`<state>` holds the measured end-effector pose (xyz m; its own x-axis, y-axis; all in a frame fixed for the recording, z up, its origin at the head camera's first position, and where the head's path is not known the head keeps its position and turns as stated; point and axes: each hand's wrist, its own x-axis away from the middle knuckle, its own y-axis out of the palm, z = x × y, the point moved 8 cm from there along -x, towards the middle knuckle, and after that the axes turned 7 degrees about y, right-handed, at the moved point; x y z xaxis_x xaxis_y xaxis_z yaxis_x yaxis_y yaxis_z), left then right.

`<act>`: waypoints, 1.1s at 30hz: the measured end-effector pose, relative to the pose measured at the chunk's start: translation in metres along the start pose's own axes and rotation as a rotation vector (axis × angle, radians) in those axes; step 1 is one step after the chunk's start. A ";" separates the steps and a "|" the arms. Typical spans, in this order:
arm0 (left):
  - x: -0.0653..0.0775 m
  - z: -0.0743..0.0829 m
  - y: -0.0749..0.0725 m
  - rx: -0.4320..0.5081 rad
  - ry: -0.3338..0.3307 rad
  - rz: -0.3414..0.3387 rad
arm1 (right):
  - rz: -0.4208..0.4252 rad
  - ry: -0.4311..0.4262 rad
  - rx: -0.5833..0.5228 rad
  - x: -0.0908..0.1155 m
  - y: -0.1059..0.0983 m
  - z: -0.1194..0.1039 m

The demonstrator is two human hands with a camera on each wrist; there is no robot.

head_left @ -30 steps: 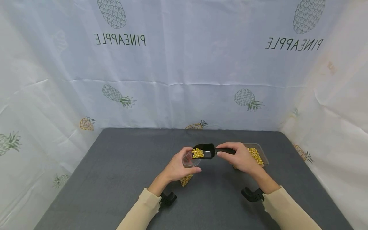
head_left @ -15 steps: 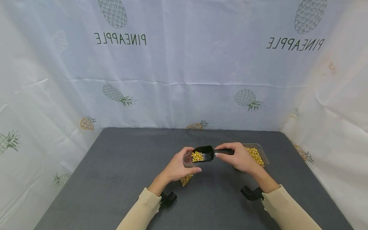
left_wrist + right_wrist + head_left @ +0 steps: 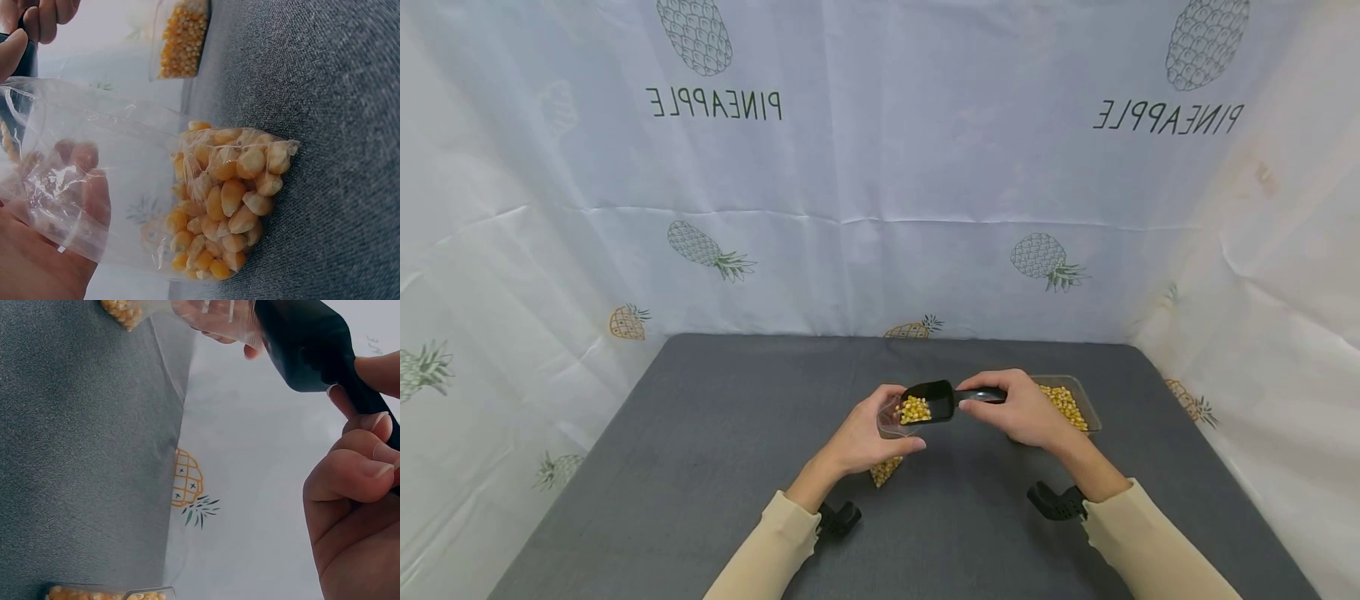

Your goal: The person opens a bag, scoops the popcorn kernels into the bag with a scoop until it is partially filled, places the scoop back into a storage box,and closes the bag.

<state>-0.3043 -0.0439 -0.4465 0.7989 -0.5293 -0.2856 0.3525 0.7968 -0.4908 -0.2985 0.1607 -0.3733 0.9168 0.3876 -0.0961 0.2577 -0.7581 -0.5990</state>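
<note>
Fingers and thumb of the right hand close round the handle of a black scoop, gripping it firmly. Yellow corn kernels lie heaped at the scoop's front end, which meets the mouth of a clear plastic bag (how far inside it reaches, I can't tell). Round that mouth, the left hand holds on in a wide curve, its thumb well apart from the other fingers. Below the hand, the bag hangs roughly upright, its bottom packed with more corn, just at the grey cloth (touching or barely above it, the views leave unclear). On the person's right, partly hidden by the right hand, a clear tub of kernels sits on the same cloth. Cream sleeves cover both forearms, and a black fitting shows at each wrist. Behind the table stretches a white curtain printed with pineapples (the word PINEAPPLE appears on it twice, back to front).
</note>
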 end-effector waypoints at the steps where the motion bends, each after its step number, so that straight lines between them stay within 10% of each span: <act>1: 0.000 0.000 0.000 0.004 -0.004 -0.002 | -0.001 0.002 0.006 0.000 0.000 -0.001; 33: 0.000 0.003 -0.001 0.056 0.042 0.010 | 0.026 -0.131 0.104 0.003 0.001 -0.028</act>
<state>-0.3035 -0.0438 -0.4436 0.7821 -0.5316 -0.3250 0.3717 0.8167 -0.4414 -0.2869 0.1465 -0.3515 0.8734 0.4387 -0.2112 0.1952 -0.7129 -0.6736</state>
